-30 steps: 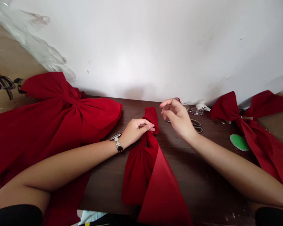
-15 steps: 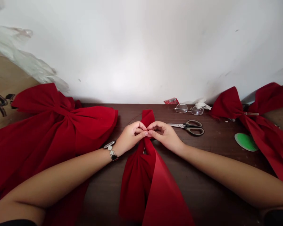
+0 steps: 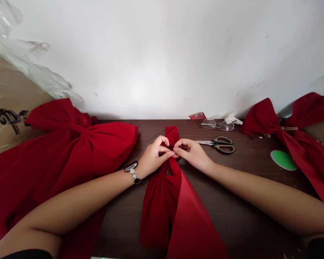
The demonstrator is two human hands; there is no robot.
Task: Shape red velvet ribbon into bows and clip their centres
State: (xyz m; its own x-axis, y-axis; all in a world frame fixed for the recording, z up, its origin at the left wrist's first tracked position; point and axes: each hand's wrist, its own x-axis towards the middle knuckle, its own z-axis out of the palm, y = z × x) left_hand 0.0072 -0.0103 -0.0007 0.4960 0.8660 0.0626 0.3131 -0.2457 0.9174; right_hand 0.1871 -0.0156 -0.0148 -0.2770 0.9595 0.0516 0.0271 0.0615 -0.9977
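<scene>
A gathered strip of red fabric (image 3: 169, 201) lies lengthwise on the dark wooden table (image 3: 232, 201), narrowing to a pinched waist in the middle. My left hand (image 3: 154, 157), with a watch on its wrist, pinches that waist from the left. Facing it, my right hand (image 3: 190, 153) pinches the same spot from the right, fingertips nearly touching. Both hands are closed on the cloth. What sits between the fingertips is too small to make out.
A large finished red bow (image 3: 70, 144) covers the table's left side, with another red bow (image 3: 286, 133) at the right. Scissors (image 3: 218, 144), eyeglasses (image 3: 217, 124), a small red packet (image 3: 197, 116) and a green disc (image 3: 283, 160) lie behind and right. A white wall stands close behind.
One second ago my right hand hovered raised above the scissors; it has come down to meet my left hand at the fabric's waist. Both hands now pinch there.
</scene>
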